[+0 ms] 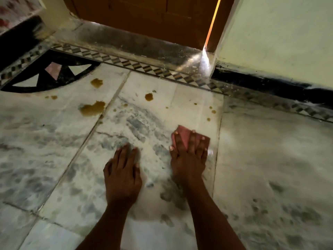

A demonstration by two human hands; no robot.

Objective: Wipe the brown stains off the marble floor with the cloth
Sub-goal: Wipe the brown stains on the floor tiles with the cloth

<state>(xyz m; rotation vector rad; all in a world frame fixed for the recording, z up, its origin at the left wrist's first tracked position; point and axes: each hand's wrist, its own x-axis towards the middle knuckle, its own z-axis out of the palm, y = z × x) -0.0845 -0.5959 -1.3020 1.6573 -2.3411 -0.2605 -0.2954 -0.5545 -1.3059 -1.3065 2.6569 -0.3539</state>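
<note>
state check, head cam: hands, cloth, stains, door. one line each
left hand: flat on the bare marble floor, fingers straight, holds nothing
right hand: pressing flat on the cloth, fingers spread
cloth: pink, folded, lying on the floor under the right hand
brown stains: unwiped, several blotches and drops beyond the cloth
door: ajar, bright slit along its right edge

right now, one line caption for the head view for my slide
Right hand presses a pink cloth flat on the marble floor, left hand braced beside it, brown stains ahead.
</note>
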